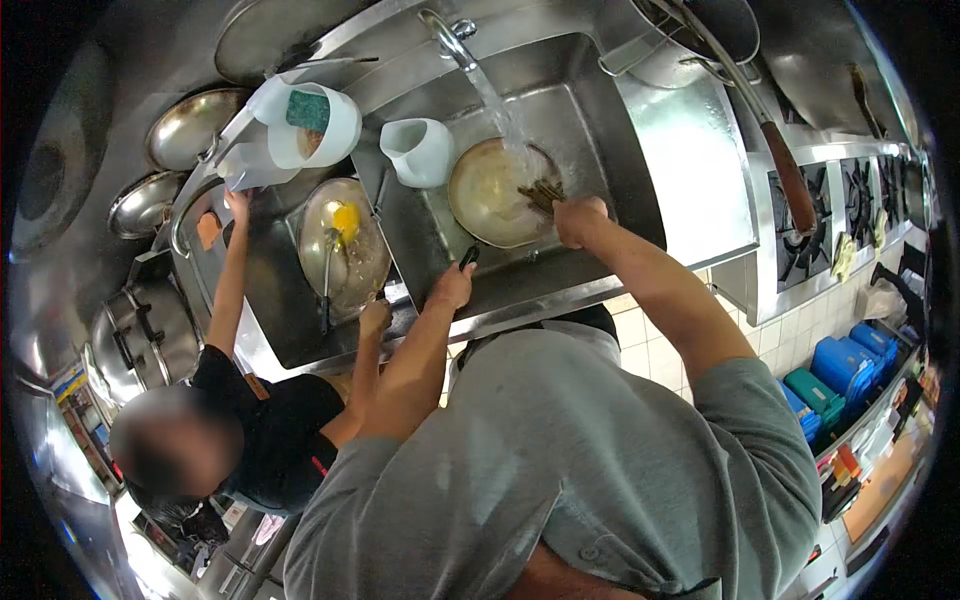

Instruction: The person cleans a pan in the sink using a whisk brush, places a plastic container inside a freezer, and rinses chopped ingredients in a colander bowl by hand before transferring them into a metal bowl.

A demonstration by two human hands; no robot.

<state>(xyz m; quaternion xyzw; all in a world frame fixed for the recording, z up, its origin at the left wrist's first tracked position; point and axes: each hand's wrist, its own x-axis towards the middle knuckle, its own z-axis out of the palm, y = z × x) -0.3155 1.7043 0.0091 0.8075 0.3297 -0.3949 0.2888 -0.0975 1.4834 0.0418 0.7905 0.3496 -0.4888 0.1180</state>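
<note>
My left hand (452, 287) is closed round the black handle of a round pan (483, 195) that rests tilted in the right sink basin (620, 190). In my right hand (580, 220) is a dark bristle brush (543, 195), its bristles over the right part of the pan. Water runs from the faucet (450, 38) into the far side of the pan, and cloudy liquid covers its inside. A white plastic jug (417, 152) stands in the basin just left of the pan.
At the left basin a co-worker (270, 430) holds another pan (365, 262) with a ladle and something yellow in it. A white container with a green scouring pad (308, 110) is behind. Stove burners (800, 215) and a wooden-handled utensil (785, 175) are at right.
</note>
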